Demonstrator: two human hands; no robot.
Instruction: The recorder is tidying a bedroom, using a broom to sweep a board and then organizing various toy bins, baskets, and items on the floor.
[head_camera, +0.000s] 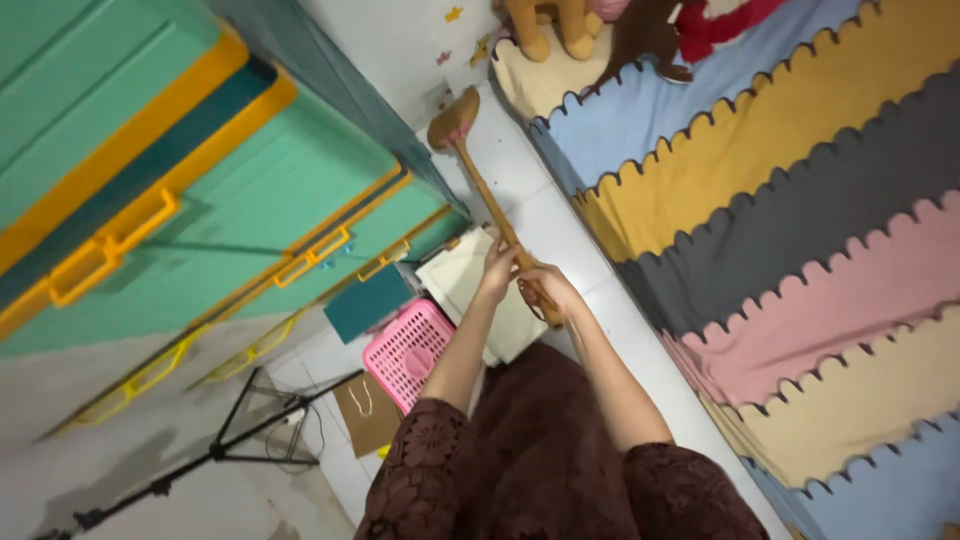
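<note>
Gripping a long wooden broom (487, 195) with both hands, the person stands over a narrow strip of white tiled floor (560, 215). The left hand (497, 272) is closed around the handle a little higher, and the right hand (548, 290) is closed around it just below, near the handle's end. The broom reaches away from the body, and its brown bristle head (453, 120) rests on the tiles at the far end of the strip. This strip is the only free room: on the right it is bounded by the scalloped edge of a foam puzzle mat (800, 210) with blue, yellow, grey, pink and cream stripes, and on the left by a teal cabinet (250, 190) with yellow trim and yellow handles. At the far end of the mat some plush toys (610, 25) lie, brown, tan and red. Just beside the left arm a pink plastic basket (408, 350) stands on the floor, touching a pile of cream flat boards (470, 290), and a dark teal flat piece (368, 302) leans near the cabinet. Nearer on the left, a brown paper bag (365, 412) with a white handle lies flat, and a black tripod (230, 440) stands with its cable on the grey floor. Small coloured stickers (455, 14) are on the far white wall.
</note>
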